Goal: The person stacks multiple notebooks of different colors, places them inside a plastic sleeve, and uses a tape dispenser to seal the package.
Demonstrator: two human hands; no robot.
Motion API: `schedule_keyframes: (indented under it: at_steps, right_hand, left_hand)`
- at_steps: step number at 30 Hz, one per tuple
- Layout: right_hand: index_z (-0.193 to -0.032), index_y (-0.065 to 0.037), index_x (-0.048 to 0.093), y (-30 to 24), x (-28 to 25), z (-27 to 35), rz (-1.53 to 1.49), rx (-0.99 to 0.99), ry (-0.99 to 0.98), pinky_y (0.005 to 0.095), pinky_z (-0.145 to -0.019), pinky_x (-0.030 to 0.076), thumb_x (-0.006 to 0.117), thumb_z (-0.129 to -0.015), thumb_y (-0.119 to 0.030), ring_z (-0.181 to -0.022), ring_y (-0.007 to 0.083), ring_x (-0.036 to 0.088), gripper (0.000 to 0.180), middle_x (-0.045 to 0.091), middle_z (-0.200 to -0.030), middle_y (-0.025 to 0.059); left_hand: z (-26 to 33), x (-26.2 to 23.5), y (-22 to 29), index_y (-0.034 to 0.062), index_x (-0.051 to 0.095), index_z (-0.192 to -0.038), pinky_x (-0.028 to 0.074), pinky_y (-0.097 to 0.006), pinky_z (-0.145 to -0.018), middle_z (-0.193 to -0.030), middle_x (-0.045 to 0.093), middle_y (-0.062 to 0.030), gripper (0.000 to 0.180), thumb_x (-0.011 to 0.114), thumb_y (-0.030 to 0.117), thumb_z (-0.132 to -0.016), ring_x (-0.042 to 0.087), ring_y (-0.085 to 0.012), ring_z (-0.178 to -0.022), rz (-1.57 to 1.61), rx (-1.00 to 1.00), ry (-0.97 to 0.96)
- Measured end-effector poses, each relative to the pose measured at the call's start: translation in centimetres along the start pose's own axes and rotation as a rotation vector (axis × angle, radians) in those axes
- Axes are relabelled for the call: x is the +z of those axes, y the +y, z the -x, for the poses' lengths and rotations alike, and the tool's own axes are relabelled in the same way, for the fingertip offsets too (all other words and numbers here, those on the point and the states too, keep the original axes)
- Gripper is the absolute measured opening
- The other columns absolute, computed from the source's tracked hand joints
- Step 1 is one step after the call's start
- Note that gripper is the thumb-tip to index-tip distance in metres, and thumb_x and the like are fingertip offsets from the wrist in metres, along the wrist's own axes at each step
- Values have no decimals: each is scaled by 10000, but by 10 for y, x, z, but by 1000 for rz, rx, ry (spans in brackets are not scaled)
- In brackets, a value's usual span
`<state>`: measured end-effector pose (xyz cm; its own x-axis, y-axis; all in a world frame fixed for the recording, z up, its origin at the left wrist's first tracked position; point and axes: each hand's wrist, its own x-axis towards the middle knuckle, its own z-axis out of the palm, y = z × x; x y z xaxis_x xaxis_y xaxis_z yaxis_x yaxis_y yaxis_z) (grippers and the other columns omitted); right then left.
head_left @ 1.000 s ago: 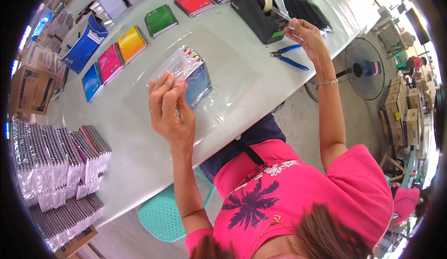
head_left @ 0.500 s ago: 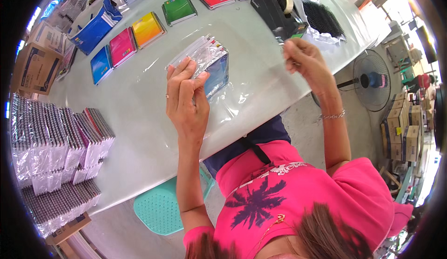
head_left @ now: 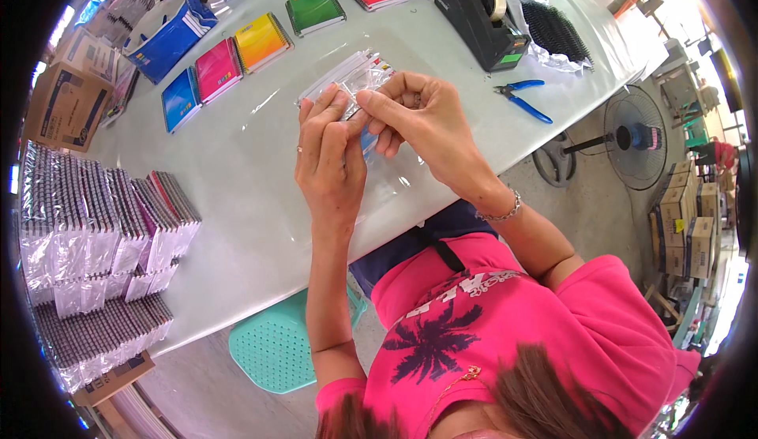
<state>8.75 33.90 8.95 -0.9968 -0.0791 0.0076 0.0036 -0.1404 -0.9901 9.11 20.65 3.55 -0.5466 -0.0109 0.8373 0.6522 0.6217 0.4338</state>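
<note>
A stack of notebooks in a clear plastic bag [head_left: 351,68] lies on the table in front of me. My left hand [head_left: 330,159] is closed over its near side, fingertips pressing the folded plastic. From the right, my right hand [head_left: 430,127] meets it with thumb and fingers pinched together on the bag. Whatever is between those fingertips is too small to make out. A little blue cover shows under the plastic between the hands. The black tape dispenser [head_left: 482,32] with its roll of tape stands beyond my right hand. Blue-handled cutters [head_left: 525,101] lie at the table's right side.
Several coloured notebooks, such as a yellow one [head_left: 263,42] and a green one [head_left: 316,10], line the far side. Wrapped notebooks [head_left: 95,242] are piled at left, near a blue pouch [head_left: 170,40]. Black spiral coils [head_left: 557,32] sit far right. A fan [head_left: 634,137] stands off the table.
My right hand has come from beside the tape dispenser leftward to the bagged notebooks, uncovering the cutters. My left hand stays on the bag.
</note>
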Motion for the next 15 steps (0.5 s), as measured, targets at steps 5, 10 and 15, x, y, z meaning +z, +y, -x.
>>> schedule_keyframes:
  at_steps: [5, 10, 15]
  right_hand:
    - [-770, 20, 588, -1, -1, 0, 57, 6, -6, 201, -464, 483, 677, -892, -200, -525, 73, 587, 268, 632, -643, 66]
    - [-776, 15, 582, 3, -1, 4, 52, -4, 23, 204, -474, 484, 697, -881, -205, -516, 77, 578, 270, 601, -611, 39]
    - [-692, -15, 557, 22, -2, 6, 84, -19, 148, 218, -448, 415, 749, -840, -217, -503, 59, 517, 316, 573, -587, 13]
  left_hand:
    - [-3, -12, -3, 80, 604, -1091, 387, -490, -1066, -1145, 631, -106, 313, 617, -57, -809, 579, -286, -1164, 93, -19, -92]
    - [-32, -42, 26, 136, 509, -1340, 202, -525, -1149, -1314, 530, -124, 559, 616, 91, -794, 429, -283, -1320, -334, -41, -428]
    - [-31, -44, 16, 155, 527, -1345, 141, -525, -1159, -1329, 527, -112, 552, 621, 166, -801, 438, -277, -1307, -252, -47, -491]
